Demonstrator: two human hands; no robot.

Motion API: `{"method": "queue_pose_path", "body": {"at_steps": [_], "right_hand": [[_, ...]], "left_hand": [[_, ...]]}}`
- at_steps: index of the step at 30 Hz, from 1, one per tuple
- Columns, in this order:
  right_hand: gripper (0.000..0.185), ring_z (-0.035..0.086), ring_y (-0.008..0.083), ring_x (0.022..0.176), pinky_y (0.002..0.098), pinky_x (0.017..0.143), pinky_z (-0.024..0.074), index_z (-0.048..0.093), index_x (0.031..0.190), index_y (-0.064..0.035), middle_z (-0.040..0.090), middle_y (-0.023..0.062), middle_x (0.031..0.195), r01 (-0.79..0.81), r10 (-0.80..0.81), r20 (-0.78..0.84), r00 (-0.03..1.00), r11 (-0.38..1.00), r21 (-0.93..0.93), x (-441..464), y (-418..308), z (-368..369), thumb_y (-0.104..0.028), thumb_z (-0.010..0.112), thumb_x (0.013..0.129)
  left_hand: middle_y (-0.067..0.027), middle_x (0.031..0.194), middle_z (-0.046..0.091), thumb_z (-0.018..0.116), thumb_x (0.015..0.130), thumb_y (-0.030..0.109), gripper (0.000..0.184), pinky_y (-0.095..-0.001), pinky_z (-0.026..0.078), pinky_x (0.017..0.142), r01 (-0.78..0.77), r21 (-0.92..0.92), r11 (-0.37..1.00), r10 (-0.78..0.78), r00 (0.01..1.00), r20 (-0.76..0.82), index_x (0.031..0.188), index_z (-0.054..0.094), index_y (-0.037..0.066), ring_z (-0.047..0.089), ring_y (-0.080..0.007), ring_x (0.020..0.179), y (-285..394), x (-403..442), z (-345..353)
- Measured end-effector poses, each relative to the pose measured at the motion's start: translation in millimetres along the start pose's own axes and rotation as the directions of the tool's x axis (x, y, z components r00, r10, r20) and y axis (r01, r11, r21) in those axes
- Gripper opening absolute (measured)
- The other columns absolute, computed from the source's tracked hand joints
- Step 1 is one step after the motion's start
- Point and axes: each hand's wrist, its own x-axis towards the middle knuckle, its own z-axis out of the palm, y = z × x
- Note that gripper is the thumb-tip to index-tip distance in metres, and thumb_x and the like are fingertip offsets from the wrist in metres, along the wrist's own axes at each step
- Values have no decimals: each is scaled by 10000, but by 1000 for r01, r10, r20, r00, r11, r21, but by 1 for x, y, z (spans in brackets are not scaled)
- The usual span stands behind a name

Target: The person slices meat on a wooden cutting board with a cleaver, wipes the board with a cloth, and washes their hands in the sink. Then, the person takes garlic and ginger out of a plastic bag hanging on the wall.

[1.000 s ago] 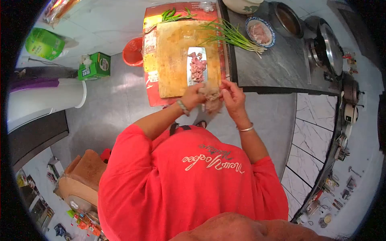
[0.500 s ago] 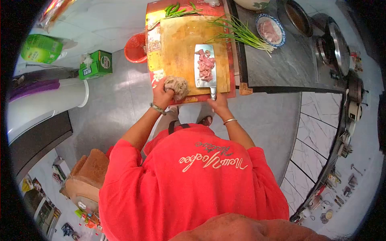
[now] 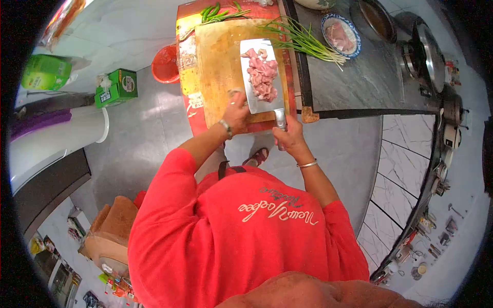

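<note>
My right hand is closed around the handle of a cleaver. The broad blade lies flat and carries a heap of raw pink meat pieces. Beneath it is a wooden cutting board on a red and yellow table. Close to the blade's lower left edge is my left hand, with no cloth in it and its fingers apart; whether they touch the blade I cannot tell.
Green peppers lie at the board's far edge. Long green scallions reach across to the grey counter, beside a blue-rimmed plate with meat. A red bucket stands left of the table; a wok is at right.
The cleaver with the meat has come up off the board, looking larger and slightly tilted. My left hand has moved right towards the blade, and the crumpled cloth it held is out of sight.
</note>
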Motion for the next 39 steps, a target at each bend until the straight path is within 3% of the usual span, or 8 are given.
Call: {"method": "queue_pose_path", "body": {"at_steps": [2,9,12,14,22,30,32,39], "right_hand": [[204,501,96,470,257,421,425,517,907,3,516,23,653,-29,30,-14,999,999,23,-5,-15,0,-120,578,757],[166,501,98,465,242,421,414,492,899,-9,509,18,641,-24,37,-118,992,993,114,-10,-33,-7,-85,574,776],[163,502,95,466,243,421,417,503,904,0,519,19,661,-14,35,-134,990,988,153,-14,-30,-9,-65,567,769],[166,503,90,467,244,419,421,515,911,7,531,18,676,-5,27,-125,992,985,174,-15,-27,-10,-47,561,761],[198,505,114,470,264,434,436,487,906,3,513,38,660,-64,79,-94,992,987,148,-31,-13,-9,-91,586,763],[202,504,111,460,254,422,427,489,914,4,510,34,643,-35,49,-84,995,985,167,-34,-21,-12,-80,589,759],[202,503,110,458,252,420,425,490,914,3,509,34,640,-40,54,-86,995,986,161,-33,-22,-10,-77,590,758],[163,494,91,456,252,416,430,496,863,-6,508,24,632,-39,52,-87,995,989,142,-26,-11,-4,-78,591,751]], "left_hand": [[-194,1212,473,620,709,213,431,-420,409,882,276,-925,262,-305,933,192,1124,560,114,480,-351,1046,-43,26,78],[-185,1163,524,552,782,236,364,-388,431,866,304,-119,945,-245,902,356,1121,554,103,490,-316,1082,-38,116,19],[-185,1258,447,581,728,20,451,-403,411,928,394,-464,793,-406,910,79,1158,541,149,458,-362,1127,-62,114,-15],[-184,1250,445,579,663,-46,523,-401,406,941,141,205,969,-120,987,-111,1140,554,166,442,-391,1136,-108,112,-31],[-173,1259,455,580,641,-56,526,-390,393,965,185,170,968,-190,982,14,1118,587,166,447,-359,1152,-68,41,-32],[-164,1170,527,512,662,-29,507,-386,423,919,82,-191,978,-62,992,109,1146,559,117,530,-363,1026,-27,-27,-32],[-188,1183,513,542,689,66,478,-411,412,935,372,-486,791,-388,919,71,1166,542,97,500,-379,1060,-56,-7,-51],[-229,1286,418,561,692,196,523,-440,314,1010,461,231,857,-412,881,-232,1201,514,84,388,-387,1186,-109,37,-78]]}}
